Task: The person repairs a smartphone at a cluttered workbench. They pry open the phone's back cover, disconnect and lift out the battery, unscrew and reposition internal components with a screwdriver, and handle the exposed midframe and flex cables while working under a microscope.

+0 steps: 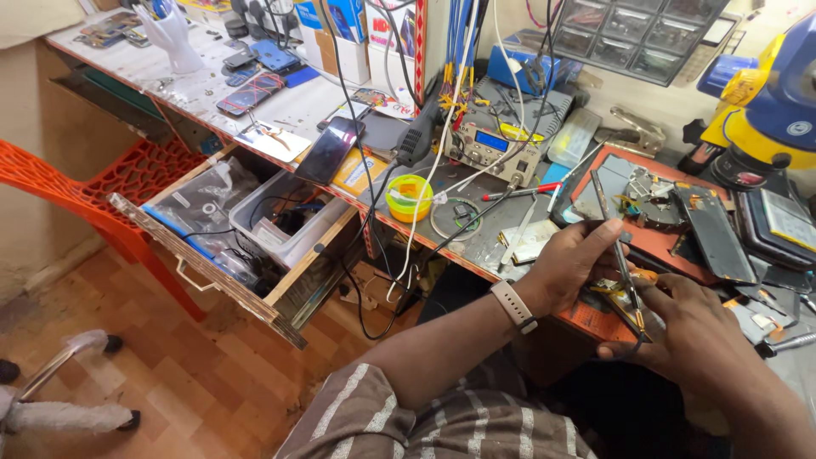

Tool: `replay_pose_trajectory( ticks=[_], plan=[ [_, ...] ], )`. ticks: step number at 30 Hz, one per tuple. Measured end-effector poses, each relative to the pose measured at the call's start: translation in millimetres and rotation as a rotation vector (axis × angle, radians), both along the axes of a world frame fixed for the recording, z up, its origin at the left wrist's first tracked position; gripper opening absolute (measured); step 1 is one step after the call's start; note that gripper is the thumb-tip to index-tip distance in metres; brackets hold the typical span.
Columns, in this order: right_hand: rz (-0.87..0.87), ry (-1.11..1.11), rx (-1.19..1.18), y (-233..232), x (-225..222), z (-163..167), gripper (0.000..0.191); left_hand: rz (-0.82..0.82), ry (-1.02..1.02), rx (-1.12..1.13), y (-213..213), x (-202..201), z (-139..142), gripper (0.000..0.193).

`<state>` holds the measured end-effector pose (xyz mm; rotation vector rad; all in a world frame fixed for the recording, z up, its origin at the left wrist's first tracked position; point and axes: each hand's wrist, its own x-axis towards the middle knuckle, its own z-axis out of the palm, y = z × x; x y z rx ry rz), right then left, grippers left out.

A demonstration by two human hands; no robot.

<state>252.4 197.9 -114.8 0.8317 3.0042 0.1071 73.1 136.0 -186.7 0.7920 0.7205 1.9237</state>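
My left hand (571, 262) is closed around thin metal tweezers (614, 238) that slant down towards the orange work mat (659, 242). A pale watch strap sits on that wrist. My right hand (693, 327) is curled just below, pinching a small part with yellow and orange bits (639, 319) where the tweezer tips meet it. An opened phone body (712, 231) and loose dark parts (646, 200) lie on the mat beyond my hands.
A soldering station (491, 149), a yellow-green round tin (409, 196), a red pen (520, 192) and hanging cables crowd the bench. Phones (329, 149) lie further left. An open wooden drawer (246, 246) juts out beside an orange plastic chair (110, 183). A blue-yellow device (778, 102) stands right.
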Motion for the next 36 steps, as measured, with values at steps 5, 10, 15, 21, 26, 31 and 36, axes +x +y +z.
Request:
replay_pose_trajectory(
  ticks=[5, 10, 15, 21, 26, 31, 36],
  plan=[
    [0.000, 0.058, -0.012, -7.2, 4.7, -0.8, 0.120, -0.001, -0.018, -0.001, -3.4, 3.6, 2.5, 0.047],
    [0.116, 0.188, 0.072, 4.1, 3.7, -13.3, 0.120, -0.049, -0.042, 0.031, -1.4, 1.4, 2.0, 0.045],
    [0.105, 0.187, 0.048, 4.2, 1.0, -12.3, 0.116, -0.025, -0.022, -0.003, 4.0, -1.7, -0.9, 0.046],
    [-0.018, 0.083, 0.017, -7.2, -6.9, 0.1, 0.120, -0.014, 0.003, 0.001, 3.3, -3.5, 1.4, 0.047],
    [-0.063, -0.001, 0.027, -11.2, -9.5, 4.5, 0.126, -0.015, 0.015, 0.006, -1.0, -2.3, 3.0, 0.047],
    [-0.138, -0.090, 0.061, -16.9, -13.9, 9.6, 0.119, -0.017, 0.004, 0.009, -1.2, -0.4, 1.9, 0.049],
    [-0.124, -0.145, 0.148, -29.7, -16.4, 16.5, 0.118, -0.008, 0.020, -0.003, -0.5, 0.1, 2.3, 0.050]
  ],
)
